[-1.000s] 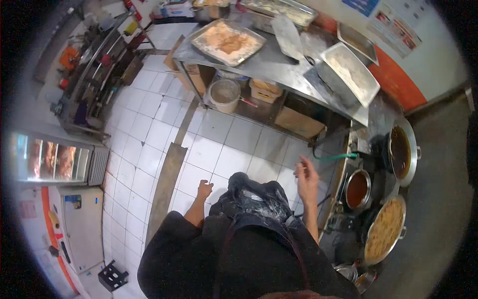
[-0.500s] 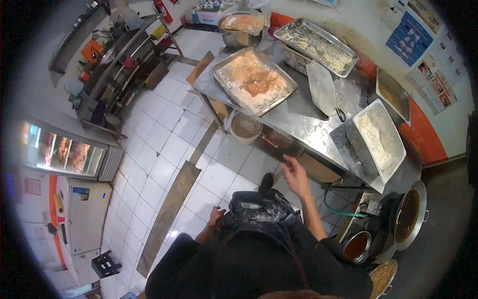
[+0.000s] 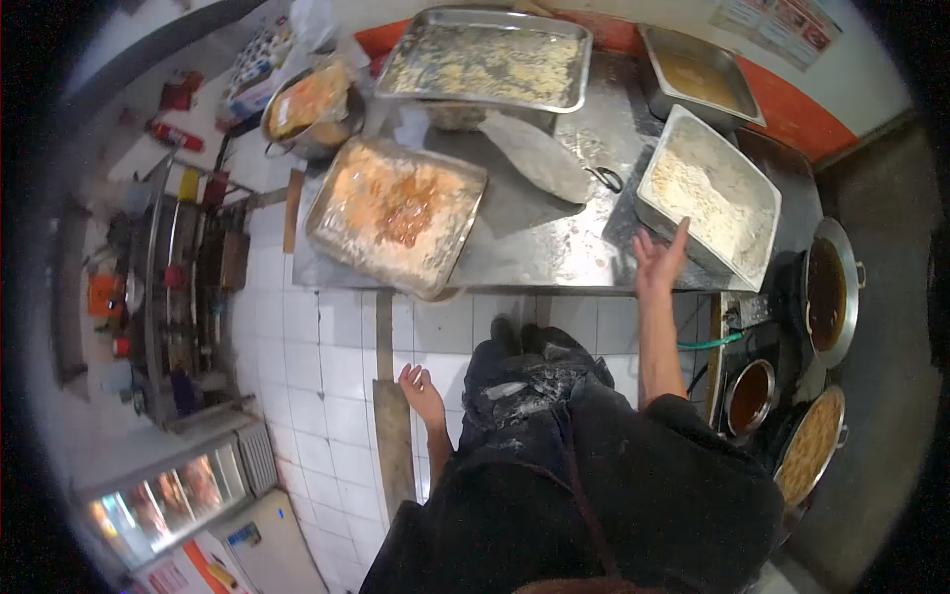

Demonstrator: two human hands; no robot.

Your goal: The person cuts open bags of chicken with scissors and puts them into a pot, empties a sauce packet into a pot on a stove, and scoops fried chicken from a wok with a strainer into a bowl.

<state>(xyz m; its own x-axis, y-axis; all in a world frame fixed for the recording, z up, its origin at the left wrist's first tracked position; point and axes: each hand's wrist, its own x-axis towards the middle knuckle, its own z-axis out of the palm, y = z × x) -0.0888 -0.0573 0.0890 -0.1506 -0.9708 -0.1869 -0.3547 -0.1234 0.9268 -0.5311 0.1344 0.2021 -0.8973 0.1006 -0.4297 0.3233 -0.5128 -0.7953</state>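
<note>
The person stands at the near side of a steel table (image 3: 584,243), and the right hand (image 3: 661,259) reaches up to a metal tub (image 3: 730,146) at the table's right end, palm up, fingers spread wide and gripping nothing; the fingertips are right by the tub's near left side, though I cannot tell whether they touch it. Pale flour (image 3: 693,193) lies heaped toward the tub's left part. The left hand (image 3: 423,393) hangs low over the white floor tiles (image 3: 336,371), well apart from the table, loosely curled with nothing in it that I can see. Just beyond the tub sits a deeper pan (image 3: 693,51) of cloudy liquid. Farther left, a grey scoop (image 3: 539,158) lies on the metal, a black handle (image 3: 606,179) beside its right end, and a floury tray (image 3: 465,226) with a wet brown patch (image 3: 406,213) covers the left end. A crumb-strewn tray (image 3: 584,71) stands at the far side. On the right, near the person, are a big pan (image 3: 850,297) of dark liquid and a smaller pot (image 3: 771,391) of reddish sauce
</note>
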